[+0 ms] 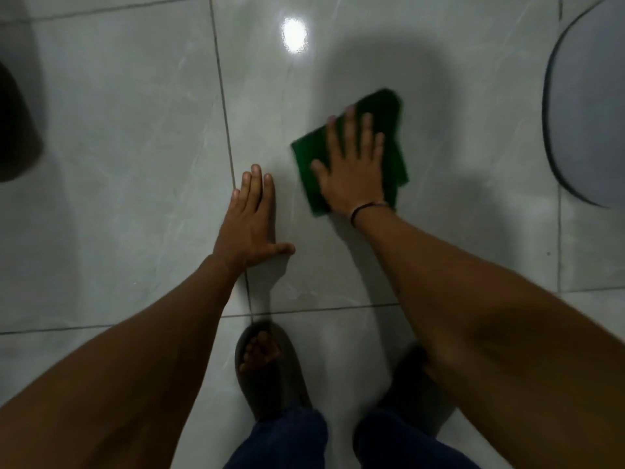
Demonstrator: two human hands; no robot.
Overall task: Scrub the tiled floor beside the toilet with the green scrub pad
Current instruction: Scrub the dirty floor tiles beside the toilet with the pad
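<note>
A dark green scrub pad (389,113) lies flat on the pale grey tiled floor (135,130). My right hand (351,167) presses down on the pad with the fingers spread, covering its middle; the pad's edges look blurred. My left hand (250,221) rests flat on the floor to the left of the pad, palm down, right beside a grout line, with nothing in it. The rounded white base of the toilet (588,106) shows at the right edge, some way right of the pad.
A dark object (13,130) stands at the left edge. My feet in dark sandals (267,370) stand just below the hands. A bright lamp reflection (294,34) shines on the tile above the pad.
</note>
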